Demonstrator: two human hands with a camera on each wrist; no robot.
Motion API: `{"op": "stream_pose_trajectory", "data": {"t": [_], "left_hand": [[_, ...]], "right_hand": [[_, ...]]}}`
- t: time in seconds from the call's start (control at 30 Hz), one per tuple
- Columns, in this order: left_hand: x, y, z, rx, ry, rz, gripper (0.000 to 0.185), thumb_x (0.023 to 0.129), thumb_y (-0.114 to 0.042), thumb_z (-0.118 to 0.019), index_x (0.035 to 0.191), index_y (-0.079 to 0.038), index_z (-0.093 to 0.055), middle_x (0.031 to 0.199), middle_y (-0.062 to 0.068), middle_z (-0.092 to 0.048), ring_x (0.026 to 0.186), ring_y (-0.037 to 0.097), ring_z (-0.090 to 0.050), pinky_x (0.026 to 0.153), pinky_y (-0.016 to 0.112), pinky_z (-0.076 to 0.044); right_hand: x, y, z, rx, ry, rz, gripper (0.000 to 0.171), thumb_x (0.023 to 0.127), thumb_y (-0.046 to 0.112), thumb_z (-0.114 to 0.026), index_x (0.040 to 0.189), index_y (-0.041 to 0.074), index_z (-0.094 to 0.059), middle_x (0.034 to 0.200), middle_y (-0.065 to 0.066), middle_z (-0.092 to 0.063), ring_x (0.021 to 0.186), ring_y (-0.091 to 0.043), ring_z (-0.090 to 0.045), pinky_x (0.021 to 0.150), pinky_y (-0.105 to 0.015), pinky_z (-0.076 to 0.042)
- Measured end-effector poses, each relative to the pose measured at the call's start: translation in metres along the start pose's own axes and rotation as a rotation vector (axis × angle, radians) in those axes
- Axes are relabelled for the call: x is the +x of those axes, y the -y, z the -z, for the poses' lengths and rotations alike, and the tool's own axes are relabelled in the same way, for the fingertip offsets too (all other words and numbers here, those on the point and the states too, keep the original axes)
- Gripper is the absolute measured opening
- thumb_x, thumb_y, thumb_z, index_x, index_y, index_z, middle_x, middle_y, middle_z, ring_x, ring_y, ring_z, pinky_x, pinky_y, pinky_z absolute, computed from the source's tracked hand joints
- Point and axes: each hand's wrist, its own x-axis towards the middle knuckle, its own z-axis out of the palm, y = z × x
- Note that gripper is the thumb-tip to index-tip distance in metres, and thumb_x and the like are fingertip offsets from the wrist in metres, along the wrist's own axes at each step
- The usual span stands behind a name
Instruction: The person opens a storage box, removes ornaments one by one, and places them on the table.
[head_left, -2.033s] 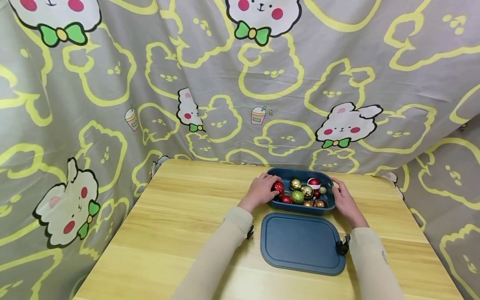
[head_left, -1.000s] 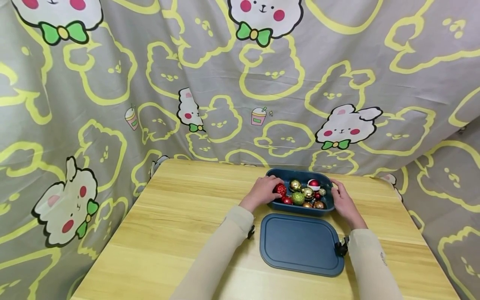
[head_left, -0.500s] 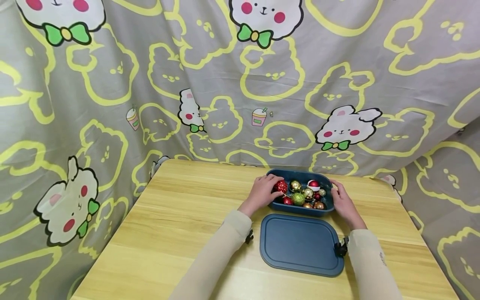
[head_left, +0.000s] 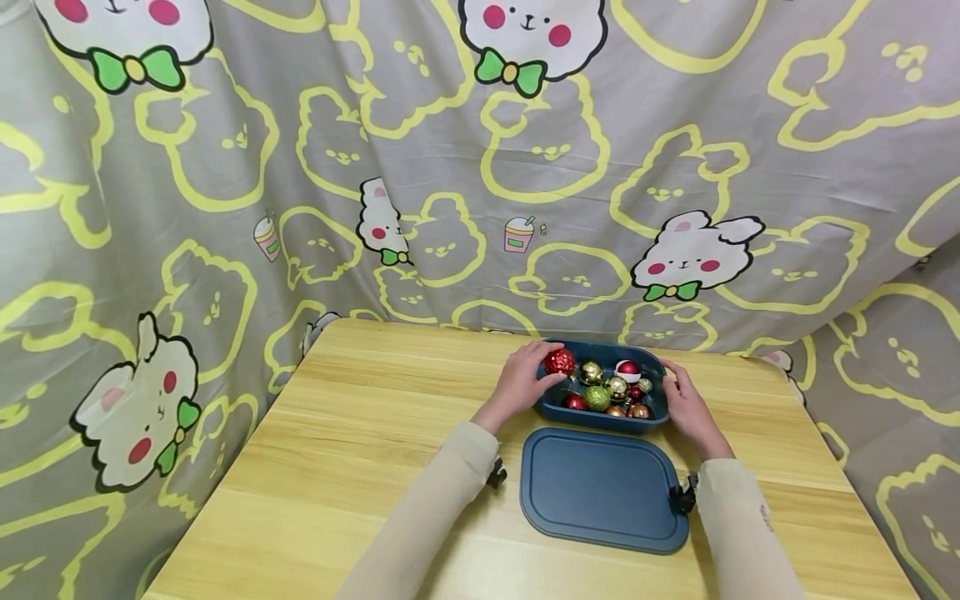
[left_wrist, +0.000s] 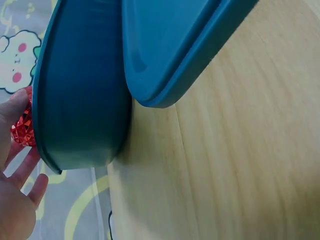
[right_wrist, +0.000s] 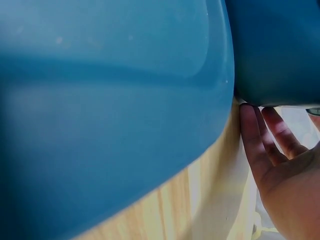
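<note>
As you look down from the head view, your left hand [head_left: 520, 383] pinches a red glitter ball [head_left: 559, 362] between thumb and curled fingers, just above the left end of the blue box [head_left: 600, 416]. The box sits toward the far right of the wooden bench [head_left: 360, 442] and holds more balls: gold, green, red and one red-and-white. Your right hand [head_left: 686, 407] rests against the right end of the box, fingers nearly straight along its wall. The blue lid [head_left: 602, 487] lies flat on the bench just in front of the box, between your two sleeves. A grey cloth with yellow outlines and white bunnies [head_left: 450, 167] hangs behind the bench.

In the left wrist view, the box's outer wall [left_wrist: 80, 95] fills the upper left, with the lid's edge [left_wrist: 170, 55] just beside it. The red glitter ball [left_wrist: 23, 130] peeks out at the box's rim, touching your fingers [left_wrist: 20, 170], which curl toward it.

In the right wrist view, the lid [right_wrist: 110, 110] takes up most of the frame. Your fingers [right_wrist: 260, 140] lie pressed together, tips touching the box's wall [right_wrist: 275, 50].
</note>
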Motion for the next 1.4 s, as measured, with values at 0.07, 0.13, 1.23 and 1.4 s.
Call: {"op": "stream_pose_trajectory", "data": {"t": [0.07,0.13,1.23,1.4], "left_hand": [[-0.001,0.001,0.002,-0.011,-0.003,0.009,0.054,0.100,-0.039,-0.069,0.149,-0.020,-0.055,0.141,0.003,-0.062,0.130,0.023,-0.058,0.111,0.049,-0.047],[-0.001,0.003,0.004,-0.029,-0.011,0.015,0.054,0.099,-0.038,-0.069,0.149,-0.020,-0.055,0.142,0.003,-0.062,0.132,0.023,-0.058,0.112,0.047,-0.047],[-0.018,0.061,0.028,-0.325,-0.187,0.232,0.050,0.096,-0.017,-0.075,0.142,-0.004,-0.058,0.134,0.017,-0.062,0.115,0.034,-0.063,0.098,0.050,-0.055],[-0.021,0.064,0.025,-0.303,-0.161,0.290,0.051,0.096,-0.017,-0.076,0.141,-0.003,-0.059,0.132,0.018,-0.064,0.114,0.034,-0.065,0.099,0.049,-0.055]], "right_hand": [[0.000,0.000,0.000,0.000,0.000,-0.003,0.058,0.115,0.035,-0.021,0.166,0.009,-0.015,0.152,-0.039,-0.034,0.136,-0.050,-0.039,0.115,-0.065,-0.029],[0.000,0.000,0.000,0.002,0.001,-0.004,0.058,0.115,0.035,-0.021,0.166,0.009,-0.014,0.154,-0.039,-0.032,0.138,-0.050,-0.037,0.116,-0.065,-0.028],[0.001,-0.002,0.000,0.014,0.010,-0.022,0.060,0.114,0.040,-0.020,0.167,0.011,-0.012,0.158,-0.038,-0.028,0.144,-0.051,-0.033,0.118,-0.067,-0.025],[0.001,-0.002,0.000,0.012,0.014,-0.028,0.060,0.114,0.040,-0.019,0.167,0.013,-0.012,0.157,-0.038,-0.029,0.143,-0.051,-0.033,0.118,-0.068,-0.026]]}}
